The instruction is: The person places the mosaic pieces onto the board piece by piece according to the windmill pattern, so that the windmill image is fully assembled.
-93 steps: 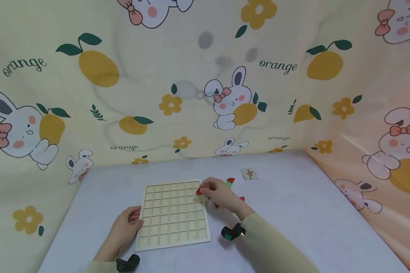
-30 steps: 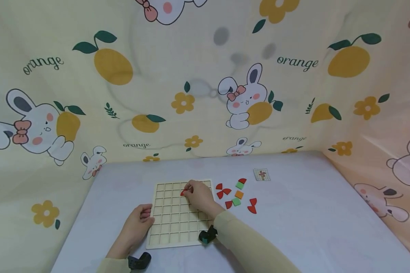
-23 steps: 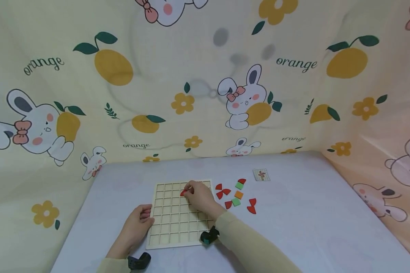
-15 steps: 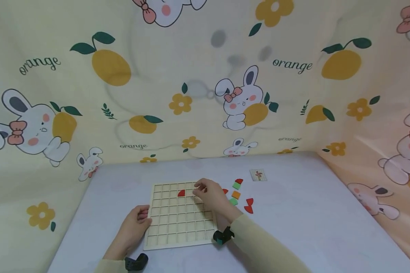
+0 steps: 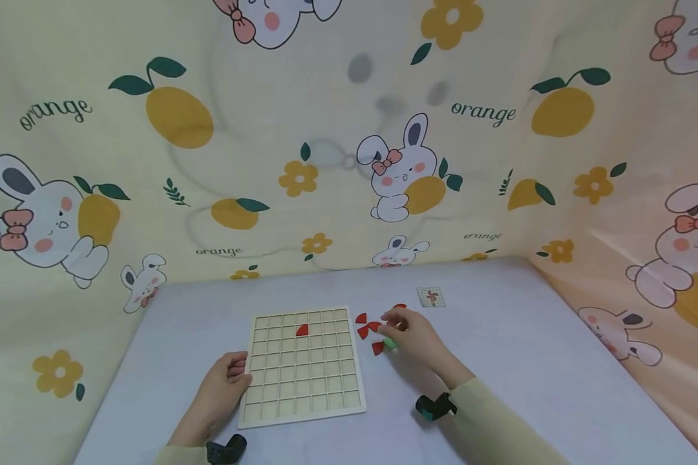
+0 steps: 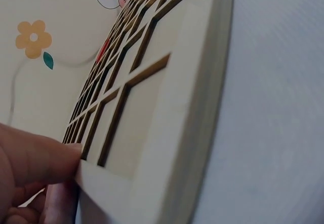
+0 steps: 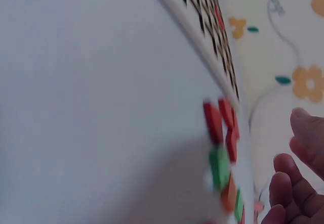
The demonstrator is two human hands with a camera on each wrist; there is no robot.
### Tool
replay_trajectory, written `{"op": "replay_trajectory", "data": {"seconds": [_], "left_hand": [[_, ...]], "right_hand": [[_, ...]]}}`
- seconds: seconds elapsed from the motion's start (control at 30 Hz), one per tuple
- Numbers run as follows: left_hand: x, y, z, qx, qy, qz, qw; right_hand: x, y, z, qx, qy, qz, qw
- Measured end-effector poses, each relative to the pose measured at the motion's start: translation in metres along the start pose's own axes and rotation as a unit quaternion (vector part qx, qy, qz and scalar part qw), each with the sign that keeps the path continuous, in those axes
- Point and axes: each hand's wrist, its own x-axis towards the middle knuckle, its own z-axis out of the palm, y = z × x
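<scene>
A cream wooden grid board point(image 5: 287, 374) lies on the table, with one red quarter-round tile point(image 5: 302, 330) in a cell of its second row from the back. My left hand point(image 5: 215, 387) grips the board's left edge, thumb at the rim and fingers curled beside it. Over the loose tiles right of the board hovers my right hand point(image 5: 415, 339), fingers loosely bent and nothing seen between them. Several red quarter-round tiles point(image 5: 363, 332) and a green square tile point(image 5: 390, 343) show beside it. In the right wrist view an orange tile point(image 7: 229, 196) appears too; the hand hides it from the head view.
A small card point(image 5: 432, 296) printed with a grid and a red figure lies at the back right of the white-covered table point(image 5: 500, 361). A patterned cloth point(image 5: 326, 194) hangs behind and at the sides.
My right hand carried a red quarter-round tile onto the board, let it go in a cell, then moved right to the loose tiles. The left hand has stayed at the board's edge.
</scene>
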Motion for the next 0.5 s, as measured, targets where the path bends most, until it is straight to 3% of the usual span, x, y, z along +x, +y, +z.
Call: {"op": "replay_trajectory", "data": {"seconds": [0.23,0.5], "left_hand": [[0.0,0.001,0.0,-0.001,0.0,-0.004,1.0],[0.002,-0.001,-0.001,-0.002,-0.006,-0.01,0.9999]], "right_hand": [[-0.005,0.032,-0.022,-0.003,-0.001,0.047,0.9989],[-0.011,0.05,-0.04,0.0,-0.003,0.047,0.9989]]}}
